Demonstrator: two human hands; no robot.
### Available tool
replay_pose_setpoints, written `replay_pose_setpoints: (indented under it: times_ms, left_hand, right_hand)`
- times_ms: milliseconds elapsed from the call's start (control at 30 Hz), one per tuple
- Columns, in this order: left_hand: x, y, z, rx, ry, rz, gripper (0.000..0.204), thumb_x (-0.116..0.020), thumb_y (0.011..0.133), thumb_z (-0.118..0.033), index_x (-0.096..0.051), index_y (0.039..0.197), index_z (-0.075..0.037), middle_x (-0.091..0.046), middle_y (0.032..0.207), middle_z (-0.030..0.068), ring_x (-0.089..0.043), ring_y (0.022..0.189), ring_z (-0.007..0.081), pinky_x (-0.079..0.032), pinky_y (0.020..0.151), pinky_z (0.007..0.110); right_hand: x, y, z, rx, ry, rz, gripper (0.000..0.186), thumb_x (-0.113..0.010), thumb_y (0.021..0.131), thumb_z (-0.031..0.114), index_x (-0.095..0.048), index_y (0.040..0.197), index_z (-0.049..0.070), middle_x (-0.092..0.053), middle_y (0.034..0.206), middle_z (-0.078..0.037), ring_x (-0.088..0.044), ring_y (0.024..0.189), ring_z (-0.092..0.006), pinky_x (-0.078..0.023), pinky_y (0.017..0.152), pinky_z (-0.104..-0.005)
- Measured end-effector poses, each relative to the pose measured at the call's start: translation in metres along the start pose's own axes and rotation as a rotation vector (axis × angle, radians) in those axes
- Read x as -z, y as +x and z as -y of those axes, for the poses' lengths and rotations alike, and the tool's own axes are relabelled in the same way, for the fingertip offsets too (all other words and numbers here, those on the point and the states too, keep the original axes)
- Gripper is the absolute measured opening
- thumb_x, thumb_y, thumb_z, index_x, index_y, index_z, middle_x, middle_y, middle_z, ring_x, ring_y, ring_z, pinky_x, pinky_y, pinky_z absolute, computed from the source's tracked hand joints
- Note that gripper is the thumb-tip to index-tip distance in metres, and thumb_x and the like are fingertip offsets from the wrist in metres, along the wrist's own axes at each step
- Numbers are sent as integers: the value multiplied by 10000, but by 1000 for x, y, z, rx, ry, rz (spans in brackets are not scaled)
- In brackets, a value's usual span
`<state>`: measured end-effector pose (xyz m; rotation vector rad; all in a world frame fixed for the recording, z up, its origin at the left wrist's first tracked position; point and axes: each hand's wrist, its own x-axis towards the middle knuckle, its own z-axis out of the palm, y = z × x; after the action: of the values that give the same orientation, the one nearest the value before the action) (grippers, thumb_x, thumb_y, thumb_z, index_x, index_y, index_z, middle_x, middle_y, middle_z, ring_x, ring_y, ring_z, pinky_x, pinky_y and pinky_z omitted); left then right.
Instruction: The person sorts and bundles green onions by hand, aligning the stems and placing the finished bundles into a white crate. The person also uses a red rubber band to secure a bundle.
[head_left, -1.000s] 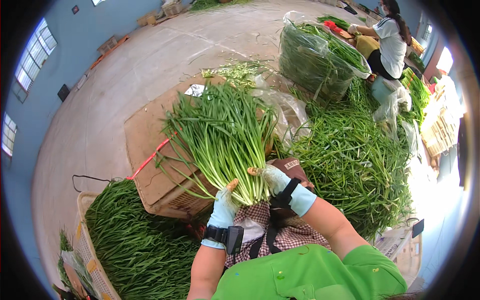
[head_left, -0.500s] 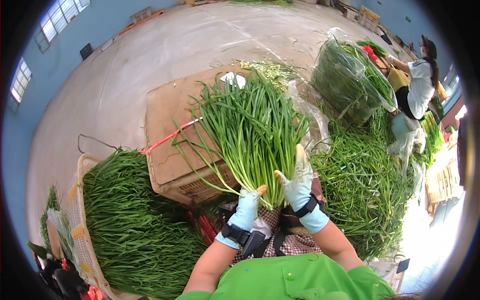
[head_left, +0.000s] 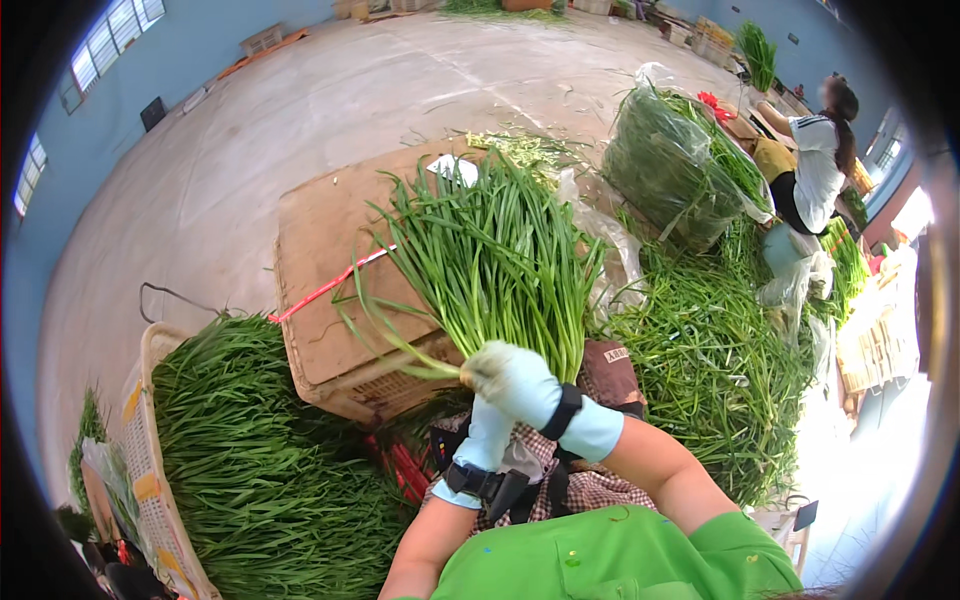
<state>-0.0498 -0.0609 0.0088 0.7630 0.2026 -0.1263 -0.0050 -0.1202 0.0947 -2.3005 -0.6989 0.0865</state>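
Observation:
A big bunch of garlic chives lies with its leaves fanned across a brown board on a crate, stem ends toward me. My right hand, in a pale blue glove with a dark wrist strap, crosses over to the left of the bunch. Its fingers are closed around a few stray chive stems that stick out to the left. Under it is my left hand, gloved alike, at the base of the bunch; its fingers are hidden behind the right hand. A red and white strip lies on the board.
At left stands a crate packed with chives. Loose chives are heaped on the right, below a clear plastic bag full of greens. Farther right sits a co-worker in a white top, beside an upright green bunch.
My right hand has moved left from the bunch's right side, across my left hand, and closed on the stray stems. The co-worker's green bunch is now upright.

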Motion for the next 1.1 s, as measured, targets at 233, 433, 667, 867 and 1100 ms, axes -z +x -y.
replay_pose_setpoints:
  times_ms: [233,433,667,867,1100]
  left_hand:
    - [38,-4,-7,40,149,-54,462,-613,842,-135,-431,1258,-53,-565,1041,28,-549,946,138,-457,835,286]
    - [37,-1,-3,94,24,-55,382,-608,859,-156,-464,1202,-70,-573,1006,37,-557,910,122,-467,798,269]
    - [7,3,0,-126,257,-141,360,-628,831,-54,-492,1161,-2,-599,1019,60,-591,914,137,-469,830,248]
    - [14,8,0,155,375,-119,373,-694,800,-149,-569,1096,40,-628,962,51,-586,857,123,-458,801,259]
    - [2,4,-13,51,390,44,306,-624,836,-141,-572,1078,39,-636,1000,88,-621,845,163,-498,757,280]
  right_hand:
    - [45,-30,-21,-301,943,-222,179,-525,918,138,-603,1030,21,-643,738,-19,-541,516,-44,-374,436,-144]
    - [4,-62,-44,-480,297,21,210,-537,884,217,-605,978,42,-641,726,-95,-624,616,-205,-490,567,-309]
    - [24,-74,-56,-393,324,-381,161,-650,807,153,-636,913,33,-644,797,-104,-616,706,-192,-507,708,-285]
    - [40,-51,-109,-667,604,-284,791,-722,770,344,-322,1345,-25,-513,1202,-175,-511,1077,-219,-415,913,-291]
    - [13,-35,-128,-408,1434,-110,438,-720,767,167,-551,1139,9,-635,989,-63,-615,866,-166,-502,781,-303]
